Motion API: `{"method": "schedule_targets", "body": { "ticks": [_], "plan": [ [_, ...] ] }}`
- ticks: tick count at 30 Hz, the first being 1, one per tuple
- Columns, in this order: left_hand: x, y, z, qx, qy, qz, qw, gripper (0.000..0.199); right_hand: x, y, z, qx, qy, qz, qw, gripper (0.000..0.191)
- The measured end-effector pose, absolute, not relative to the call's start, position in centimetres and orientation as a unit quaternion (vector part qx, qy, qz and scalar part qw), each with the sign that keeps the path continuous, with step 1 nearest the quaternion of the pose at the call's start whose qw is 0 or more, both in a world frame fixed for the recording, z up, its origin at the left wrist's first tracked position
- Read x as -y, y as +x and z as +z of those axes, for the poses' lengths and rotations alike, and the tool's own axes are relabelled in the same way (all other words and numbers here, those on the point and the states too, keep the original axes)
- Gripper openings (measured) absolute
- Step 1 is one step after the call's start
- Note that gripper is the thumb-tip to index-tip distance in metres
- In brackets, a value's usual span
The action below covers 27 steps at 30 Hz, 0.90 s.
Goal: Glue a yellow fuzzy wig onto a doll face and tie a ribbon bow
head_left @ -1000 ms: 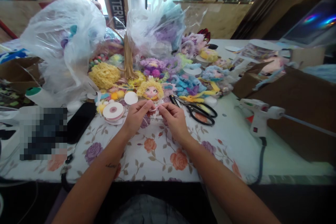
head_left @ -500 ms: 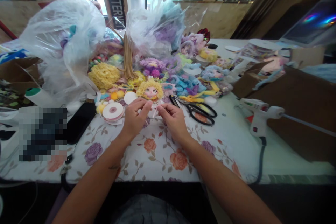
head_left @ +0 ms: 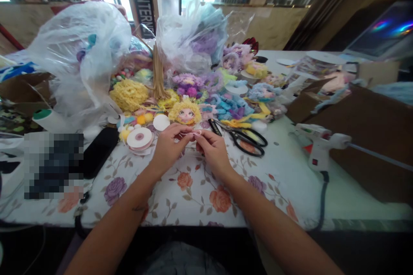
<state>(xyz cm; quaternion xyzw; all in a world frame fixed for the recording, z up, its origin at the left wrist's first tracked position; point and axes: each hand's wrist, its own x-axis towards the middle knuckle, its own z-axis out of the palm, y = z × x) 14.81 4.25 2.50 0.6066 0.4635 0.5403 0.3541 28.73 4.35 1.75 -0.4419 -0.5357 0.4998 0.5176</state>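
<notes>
My left hand (head_left: pixel 169 146) and my right hand (head_left: pixel 213 148) meet above the flowered cloth, fingertips almost touching. Between them they pinch a thin, pale pink ribbon (head_left: pixel 198 132), part of which curls over the right fingertips. Fingers cover most of it. Just beyond the hands lies a doll head (head_left: pixel 186 114) with curly yellow hair. A spool of pink ribbon (head_left: pixel 140 138) rests to the left of my left hand, with a white disc (head_left: pixel 161 122) near it. Black-handled scissors (head_left: pixel 248 142) lie to the right of my right hand.
A white glue gun (head_left: pixel 322 142) with a cord stands right, before a cardboard box (head_left: pixel 358 137). Left lies a black phone (head_left: pixel 100 152). Yellow yarn (head_left: pixel 129 94), blue fluffy strips (head_left: pixel 229 105) and plastic bags (head_left: pixel 87 47) crowd the back of the flowered cloth (head_left: pixel 193 206).
Both hands have drawn closer together at the fingertips. The ribbon end that hung between them is now bent into a small curl at the right fingers.
</notes>
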Motion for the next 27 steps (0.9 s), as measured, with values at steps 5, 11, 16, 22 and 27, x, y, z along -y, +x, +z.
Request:
{"method": "schedule_targets", "body": {
  "ticks": [5,11,16,22,27],
  "plan": [
    [-4.11,14.87,2.74,-0.459,0.619,0.564,0.297,0.01,-4.47,28.84,1.51,0.578,-0.451,0.446,0.512,0.019],
    [-4.11,14.88,2.66,-0.472,0.652,0.541,0.245,0.007,-4.53,28.88,1.58,0.553,-0.464,0.448,0.528,0.015],
    [-4.29,14.65,2.47,-0.472,0.666,0.519,0.252,0.011,-4.55,28.85,1.82,0.553,-0.448,0.457,0.533,0.013],
    [-4.29,14.59,2.5,-0.475,0.677,0.518,0.217,0.004,-4.69,29.02,1.51,0.576,-0.464,0.429,0.518,0.016],
    [-4.36,14.58,2.38,-0.485,0.7,0.495,0.173,0.003,-4.77,28.93,1.4,0.561,-0.424,0.483,0.522,0.014]
  ]
}}
